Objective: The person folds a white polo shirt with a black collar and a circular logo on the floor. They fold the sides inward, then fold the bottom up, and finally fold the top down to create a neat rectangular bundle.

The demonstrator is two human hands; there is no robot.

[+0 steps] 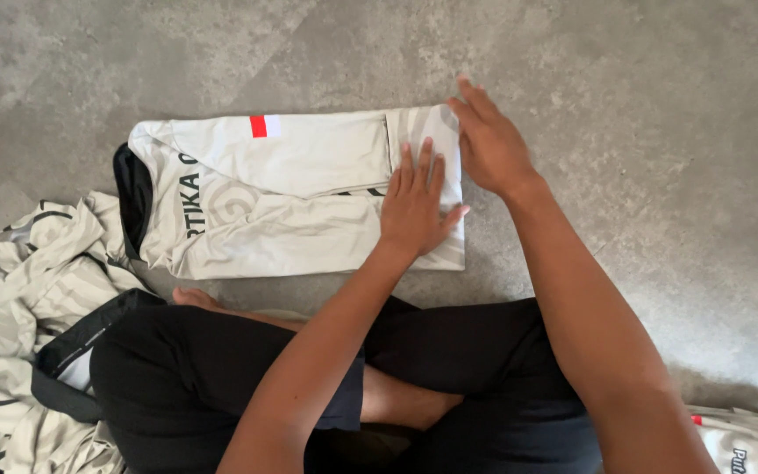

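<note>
Head view: your left hand and right hand, fingers open and flat, press the folded jersey's right end; its long axis runs left-right, probably half-folded.

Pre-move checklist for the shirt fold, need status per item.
1. Left hand flat on the folded shirt: ok.
2. Right hand on the shirt's turned-over end, open and flat: ok.
3. Sleeves tucked inside the rectangle: ok; nothing sticks out.
4. Long edges straight: not ok; the near edge is slightly rumpled.
5. Floor around the shirt free of other cloth: ok; the heap of shirts lies apart at the left.
6. Underside smooth: cannot tell.
</note>
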